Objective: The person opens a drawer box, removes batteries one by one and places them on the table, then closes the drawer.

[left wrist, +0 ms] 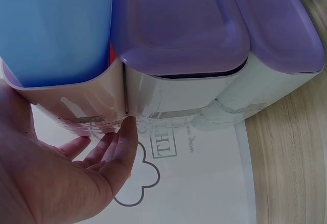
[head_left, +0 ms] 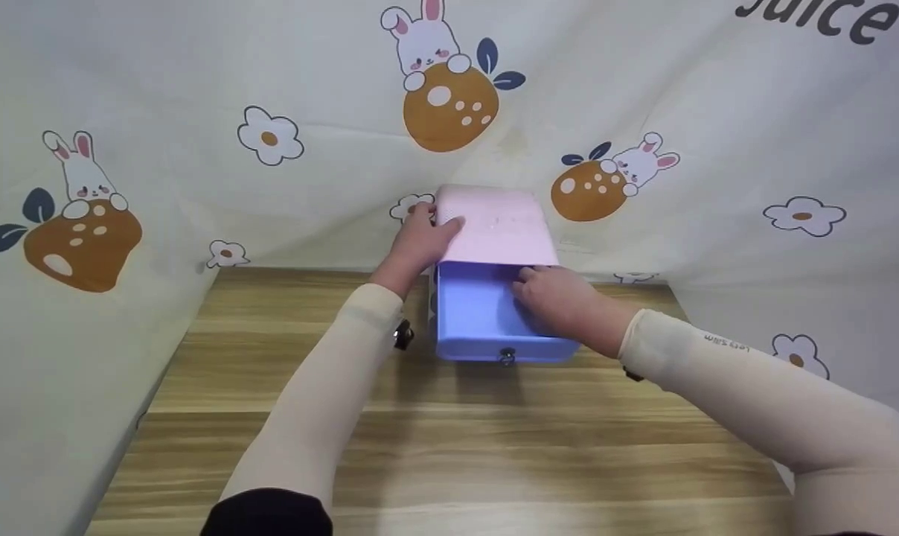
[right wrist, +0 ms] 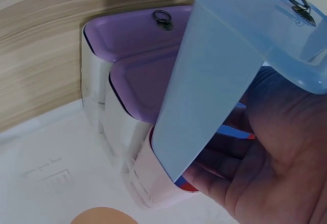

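A small stacked drawer box has a pink top tier (head_left: 494, 223), with its blue drawer (head_left: 479, 305) pulled out. My left hand (head_left: 423, 242) rests against the left of this tier, thumb on its top and fingers along the side wall (left wrist: 84, 98). Over the drawer's right wall, my right hand (head_left: 561, 298) reaches inside with bent fingers. Something red and blue (right wrist: 235, 132) shows among those fingers, near the pink mouth; I cannot tell whether they grip it. Metal ring pulls hang on the drawer fronts, including the blue one (head_left: 507, 356).
Two white tiers with purple drawers (left wrist: 179, 24) sit beneath the pink one, both pushed in. The box stands on a wood-grain table (head_left: 286, 447) near its back edge. Behind it hangs pale cloth (head_left: 330, 201) printed with rabbits, oranges and flowers.
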